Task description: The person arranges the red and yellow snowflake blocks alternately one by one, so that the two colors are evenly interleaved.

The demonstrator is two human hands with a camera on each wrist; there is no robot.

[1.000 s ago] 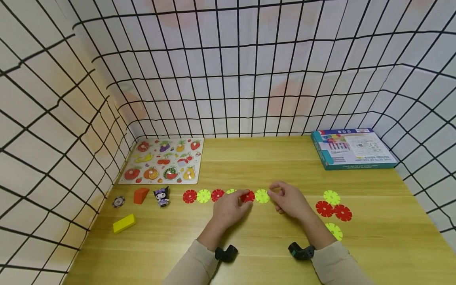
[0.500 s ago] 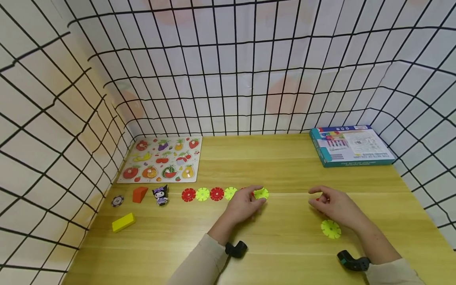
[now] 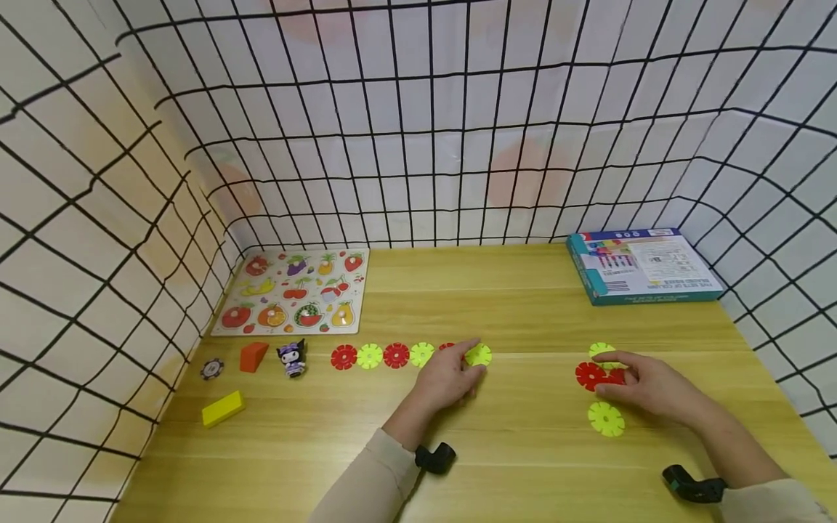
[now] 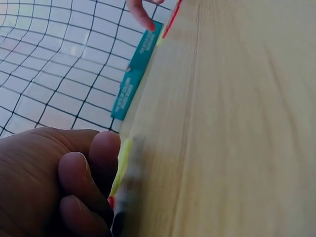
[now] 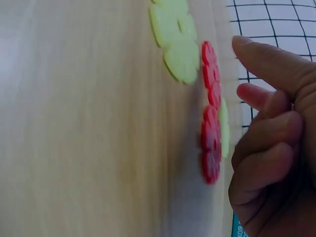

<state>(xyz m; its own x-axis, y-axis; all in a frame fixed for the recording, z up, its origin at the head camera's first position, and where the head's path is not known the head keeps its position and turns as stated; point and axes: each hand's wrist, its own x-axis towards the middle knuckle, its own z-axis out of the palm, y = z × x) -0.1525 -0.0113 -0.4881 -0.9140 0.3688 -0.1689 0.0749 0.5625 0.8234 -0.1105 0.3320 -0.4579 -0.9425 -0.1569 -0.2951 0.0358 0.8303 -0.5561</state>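
Flat notched plastic discs lie in a row of alternating red (image 3: 344, 357) and yellow (image 3: 369, 356) on the table. My left hand (image 3: 446, 378) rests at the row's right end, index finger stretched to the last yellow disc (image 3: 480, 354) and thumb apart from it; it covers much of a red disc. On the right, my right hand (image 3: 647, 388) hovers over two red discs (image 3: 589, 376), thumb and index finger spread, nothing gripped. A yellow disc (image 3: 600, 351) lies behind these and another yellow disc (image 3: 606, 420) in front. The right wrist view shows a gap between fingers and red discs (image 5: 211, 140).
A fruit puzzle board (image 3: 314, 294) lies at the back left, a flat box (image 3: 654, 269) at the back right. Near the left edge are a small figurine (image 3: 293, 359), an orange block (image 3: 253, 357), a yellow block (image 3: 223, 409) and a round chip (image 3: 212, 369). Black-gridded walls surround the table.
My right hand has moved from the row's end rightward to the loose discs. My left hand has slid right along the row to the last yellow disc, then stayed there.
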